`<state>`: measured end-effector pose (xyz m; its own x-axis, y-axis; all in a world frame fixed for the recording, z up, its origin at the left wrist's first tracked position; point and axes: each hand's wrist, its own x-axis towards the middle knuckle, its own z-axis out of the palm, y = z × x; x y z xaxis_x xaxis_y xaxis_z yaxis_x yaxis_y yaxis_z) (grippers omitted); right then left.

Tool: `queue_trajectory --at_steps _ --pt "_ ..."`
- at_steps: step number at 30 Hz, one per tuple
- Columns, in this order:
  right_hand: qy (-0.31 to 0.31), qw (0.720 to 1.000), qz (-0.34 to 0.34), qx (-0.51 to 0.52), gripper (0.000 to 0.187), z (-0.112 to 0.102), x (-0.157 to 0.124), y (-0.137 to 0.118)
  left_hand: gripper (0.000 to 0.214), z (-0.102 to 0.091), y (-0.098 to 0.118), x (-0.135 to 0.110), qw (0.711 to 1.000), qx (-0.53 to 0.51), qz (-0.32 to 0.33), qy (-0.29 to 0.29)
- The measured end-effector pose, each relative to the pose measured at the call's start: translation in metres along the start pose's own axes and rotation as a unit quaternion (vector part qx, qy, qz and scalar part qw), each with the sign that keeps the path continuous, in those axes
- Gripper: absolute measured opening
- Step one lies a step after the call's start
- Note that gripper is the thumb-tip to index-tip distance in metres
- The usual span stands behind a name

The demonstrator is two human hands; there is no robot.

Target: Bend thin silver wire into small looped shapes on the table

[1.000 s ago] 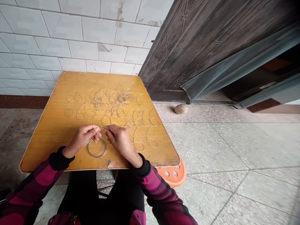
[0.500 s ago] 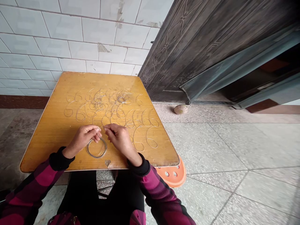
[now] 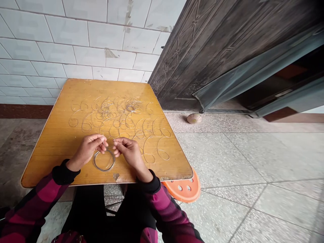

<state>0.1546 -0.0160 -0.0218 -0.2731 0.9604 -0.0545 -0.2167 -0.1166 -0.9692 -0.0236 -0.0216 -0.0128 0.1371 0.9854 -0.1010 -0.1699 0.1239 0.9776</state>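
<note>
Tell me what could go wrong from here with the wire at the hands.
The wire strand pinched in the left hand seems to end near the right hand, so a fine tip might prick a finger. The wire coil lies just below the hands, where a knock could shift it. The loose wire loops sit close ahead and might snag a moving strand.

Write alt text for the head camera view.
A left hand pinches thin wire above a wire coil, the right hand beside it, on a yellow wooden table scattered with wire loops. An orange stool and a dark door show nearby.
</note>
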Motion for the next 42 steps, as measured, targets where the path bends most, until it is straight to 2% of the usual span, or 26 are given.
queue_trajectory --at_steps 5,21,35,38,42 --pt "0.009 1.0 0.002 0.012 0.03 -0.001 0.004 0.0 0.023 0.0 -0.002 0.001 1.0 0.002 -0.006 -0.016" --pt "0.018 1.0 0.014 0.014 0.03 0.0 0.009 0.003 0.025 0.002 0.002 0.002 1.0 -0.022 -0.007 0.002" --pt "0.057 0.998 0.008 -0.035 0.03 -0.004 0.001 0.002 0.026 -0.003 0.001 0.001 0.999 0.037 0.019 -0.03" --pt "0.074 0.995 0.001 -0.065 0.03 -0.013 -0.006 -0.003 0.026 -0.003 0.002 0.001 0.997 0.066 0.019 -0.037" --pt "0.134 0.985 -0.009 -0.104 0.03 -0.043 -0.025 -0.012 0.026 -0.003 0.001 0.001 0.996 0.081 0.019 -0.02"
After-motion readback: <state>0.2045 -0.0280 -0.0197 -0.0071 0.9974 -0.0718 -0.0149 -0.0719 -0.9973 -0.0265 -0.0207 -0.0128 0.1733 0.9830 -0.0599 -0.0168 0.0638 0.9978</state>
